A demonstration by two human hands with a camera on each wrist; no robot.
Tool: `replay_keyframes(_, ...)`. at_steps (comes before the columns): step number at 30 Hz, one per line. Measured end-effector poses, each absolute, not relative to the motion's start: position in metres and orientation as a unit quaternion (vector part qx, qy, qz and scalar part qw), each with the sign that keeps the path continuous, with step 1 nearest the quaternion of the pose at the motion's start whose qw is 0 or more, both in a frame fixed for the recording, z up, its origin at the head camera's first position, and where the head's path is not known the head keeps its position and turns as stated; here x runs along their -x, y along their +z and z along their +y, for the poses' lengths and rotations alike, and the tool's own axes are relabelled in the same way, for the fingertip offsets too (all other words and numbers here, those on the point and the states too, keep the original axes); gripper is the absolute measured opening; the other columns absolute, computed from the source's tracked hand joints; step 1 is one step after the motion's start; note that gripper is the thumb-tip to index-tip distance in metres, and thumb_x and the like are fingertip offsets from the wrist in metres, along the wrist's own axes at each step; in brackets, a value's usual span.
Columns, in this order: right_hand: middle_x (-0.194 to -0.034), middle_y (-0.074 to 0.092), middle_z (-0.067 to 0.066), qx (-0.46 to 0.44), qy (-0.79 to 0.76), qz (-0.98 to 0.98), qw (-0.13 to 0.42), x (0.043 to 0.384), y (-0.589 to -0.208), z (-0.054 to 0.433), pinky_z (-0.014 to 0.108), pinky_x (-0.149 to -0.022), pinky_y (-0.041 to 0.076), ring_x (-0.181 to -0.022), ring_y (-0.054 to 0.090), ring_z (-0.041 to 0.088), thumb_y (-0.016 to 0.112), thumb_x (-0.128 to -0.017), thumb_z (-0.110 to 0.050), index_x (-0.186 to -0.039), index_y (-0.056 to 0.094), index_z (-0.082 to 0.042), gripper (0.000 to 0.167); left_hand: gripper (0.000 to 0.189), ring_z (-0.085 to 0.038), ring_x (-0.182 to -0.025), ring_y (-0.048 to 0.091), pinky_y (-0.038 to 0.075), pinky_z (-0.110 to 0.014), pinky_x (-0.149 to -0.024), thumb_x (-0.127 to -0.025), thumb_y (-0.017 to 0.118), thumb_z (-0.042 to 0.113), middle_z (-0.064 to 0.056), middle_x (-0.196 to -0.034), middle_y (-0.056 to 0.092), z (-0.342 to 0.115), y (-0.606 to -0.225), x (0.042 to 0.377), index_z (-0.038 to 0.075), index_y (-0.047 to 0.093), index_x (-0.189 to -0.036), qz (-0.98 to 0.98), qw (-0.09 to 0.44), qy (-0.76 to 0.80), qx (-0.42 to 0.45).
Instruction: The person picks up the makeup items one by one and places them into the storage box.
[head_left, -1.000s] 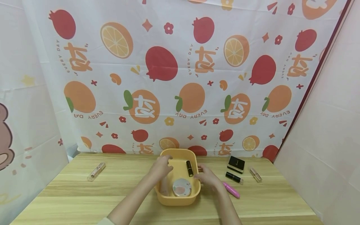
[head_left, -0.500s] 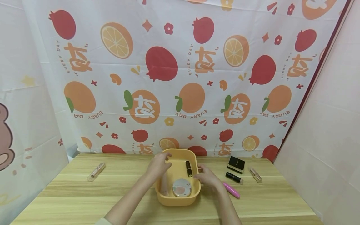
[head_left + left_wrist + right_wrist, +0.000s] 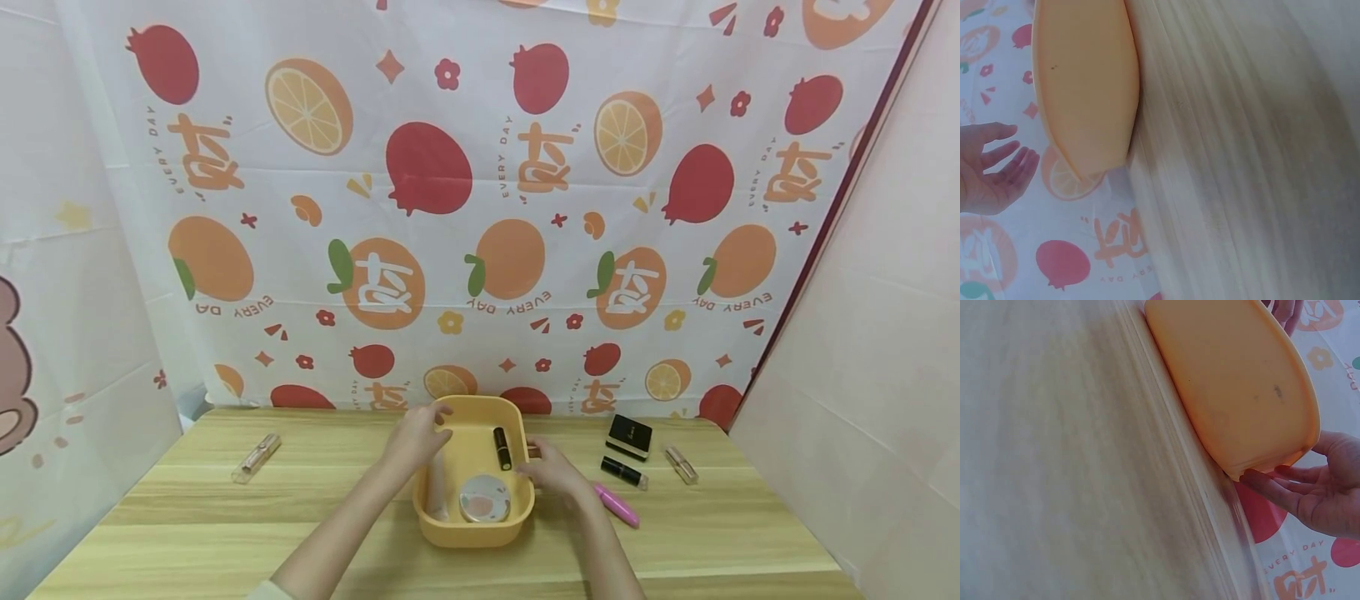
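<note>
A yellow storage basket [image 3: 476, 537] stands on the wooden table in the head view. Inside lie a black lipstick tube [image 3: 502, 448], a round printed compact [image 3: 484, 498] and a long pale tube [image 3: 437, 487] along the left wall. My right hand [image 3: 552, 467] grips the basket's right wall, thumb at the rim and fingers on the outside; a small brown piece shows beside the fingers. My left hand [image 3: 417, 435] is over the left rim, empty, fingers loosely bent. In the left wrist view, the left hand [image 3: 994, 169] appears apart from the basket wall [image 3: 1088, 87].
Right of the basket lie a black square compact [image 3: 630, 437], a black tube with a clear end [image 3: 624, 472], a pink tube [image 3: 617, 506] and a clear-capped lipstick [image 3: 681, 465]. Another clear-capped lipstick [image 3: 257, 457] lies far left. A fruit-print curtain [image 3: 480, 200] hangs behind the table.
My left hand has drawn back to the left, from over the basket's inside to its left rim. The right hand stays on the right wall, and the things in the basket barely shift.
</note>
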State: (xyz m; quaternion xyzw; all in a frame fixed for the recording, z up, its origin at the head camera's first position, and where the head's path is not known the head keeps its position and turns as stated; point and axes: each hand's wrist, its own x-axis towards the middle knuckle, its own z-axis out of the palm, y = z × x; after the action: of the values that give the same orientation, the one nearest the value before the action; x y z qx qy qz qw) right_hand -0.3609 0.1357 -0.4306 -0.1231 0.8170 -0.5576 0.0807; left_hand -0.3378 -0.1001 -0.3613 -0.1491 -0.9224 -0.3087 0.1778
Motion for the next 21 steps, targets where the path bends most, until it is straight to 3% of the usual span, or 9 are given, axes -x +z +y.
replay_keyframes(7,-0.119,0.047,0.028,0.123,-0.566,0.81,0.084,0.359,-0.429,0.136,0.037,-0.074,0.052,-0.096,0.056,0.03,0.059,-0.082,-0.001,-0.131,0.035,0.013,0.057,0.025,-0.028,-0.077,0.06,0.049,-0.036,-0.06,-0.074,0.065,0.002,-0.012,-0.083,0.063,-0.109,-0.366,0.343,-0.001,0.065,-0.099,-0.918,0.183,-0.322,0.145)
replay_keyframes(21,-0.116,0.05,0.026,0.127,-0.558,0.817,0.079,0.359,-0.429,0.135,0.036,-0.073,0.052,-0.093,0.057,0.027,0.061,-0.081,-0.003,-0.129,0.036,0.013,0.056,0.031,-0.03,-0.082,0.06,0.05,-0.041,-0.067,-0.074,0.065,0.003,-0.016,-0.091,0.064,-0.12,-0.364,0.342,-0.001,0.064,-0.105,-0.931,0.163,-0.308,0.107)
